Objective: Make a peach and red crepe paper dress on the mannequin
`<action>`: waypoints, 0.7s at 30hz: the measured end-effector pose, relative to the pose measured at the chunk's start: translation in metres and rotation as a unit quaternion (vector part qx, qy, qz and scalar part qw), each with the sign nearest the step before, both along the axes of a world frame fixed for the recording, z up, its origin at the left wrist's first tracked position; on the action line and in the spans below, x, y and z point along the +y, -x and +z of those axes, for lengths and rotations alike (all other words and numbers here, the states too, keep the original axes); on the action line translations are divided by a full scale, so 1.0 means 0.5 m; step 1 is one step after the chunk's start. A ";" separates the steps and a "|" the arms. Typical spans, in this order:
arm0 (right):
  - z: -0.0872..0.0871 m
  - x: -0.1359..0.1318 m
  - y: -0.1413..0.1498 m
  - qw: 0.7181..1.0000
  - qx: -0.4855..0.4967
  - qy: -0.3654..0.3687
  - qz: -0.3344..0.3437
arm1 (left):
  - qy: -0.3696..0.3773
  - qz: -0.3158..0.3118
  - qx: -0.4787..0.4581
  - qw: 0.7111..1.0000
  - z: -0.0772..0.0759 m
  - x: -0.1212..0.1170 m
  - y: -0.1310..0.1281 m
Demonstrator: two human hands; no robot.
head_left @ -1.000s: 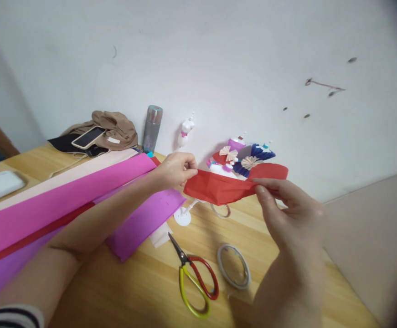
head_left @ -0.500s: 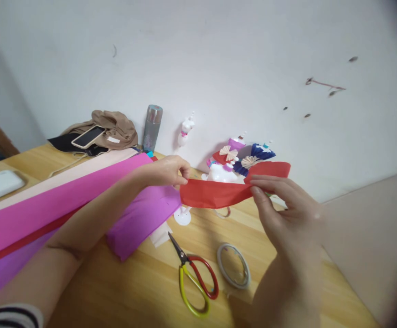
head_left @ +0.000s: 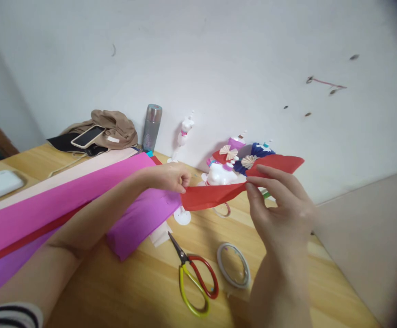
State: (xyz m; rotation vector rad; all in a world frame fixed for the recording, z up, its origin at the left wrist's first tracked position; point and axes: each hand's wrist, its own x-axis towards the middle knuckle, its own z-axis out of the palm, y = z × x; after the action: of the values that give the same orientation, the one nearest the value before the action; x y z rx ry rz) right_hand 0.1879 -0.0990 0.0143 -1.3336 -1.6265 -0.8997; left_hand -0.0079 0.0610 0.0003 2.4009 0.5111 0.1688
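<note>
- Pinching the left end of a long red paper strip (head_left: 208,197), the left hand (head_left: 172,176) is closed, its thumb against curled fingers.
- The right hand (head_left: 280,200) grips the strip further along between thumb and fingertips, its other fingers loosely bent; the strip's far portion rises behind those fingers.
- The strip is held above the pale wooden surface (head_left: 116,294), in front of a small white dress-form figure (head_left: 221,174).
- Below it lie dark-bladed scissors with one red and one yellow handle (head_left: 183,258), just beside a round grey-white tape roll (head_left: 219,262).
- To their left lie folded purple paper (head_left: 143,218) and a long magenta paper sheet (head_left: 64,196).
- A grey metallic cylindrical bottle (head_left: 151,130) bears a faint pattern, too small to read.
- A white rectangular label (head_left: 112,140) on crumpled brown cloth (head_left: 119,123) is also illegible.
</note>
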 end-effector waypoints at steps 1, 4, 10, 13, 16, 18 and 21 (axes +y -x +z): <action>-0.001 0.001 0.000 1.000 -0.003 -0.001 -0.003 | -0.006 -0.002 0.003 1.000 -0.002 0.001 -0.001; -0.003 0.003 0.001 1.000 -0.008 0.001 -0.001 | -0.018 -0.003 0.019 1.000 -0.007 0.003 -0.005; -0.002 0.006 0.004 1.000 -0.001 0.004 0.010 | -0.020 -0.004 0.016 1.000 -0.015 0.004 -0.009; -0.001 0.005 0.005 1.000 0.012 0.013 0.009 | -0.021 -0.007 0.010 1.000 -0.015 0.002 -0.009; -0.001 0.004 0.005 1.000 0.018 0.019 0.004 | -0.019 0.002 0.014 1.000 -0.011 -0.002 -0.009; -0.002 0.004 0.004 1.000 0.017 0.021 0.004 | -0.018 0.009 0.017 1.000 -0.007 -0.006 -0.010; -0.003 0.004 0.004 1.000 0.013 0.023 0.005 | -0.021 0.007 0.023 1.000 -0.002 -0.011 -0.010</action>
State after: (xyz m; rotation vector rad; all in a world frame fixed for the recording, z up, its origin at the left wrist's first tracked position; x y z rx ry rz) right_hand 0.1861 -0.0968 0.0126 -1.3615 -1.6429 -0.8400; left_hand -0.0029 0.0558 -0.0008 2.4470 0.5502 0.1327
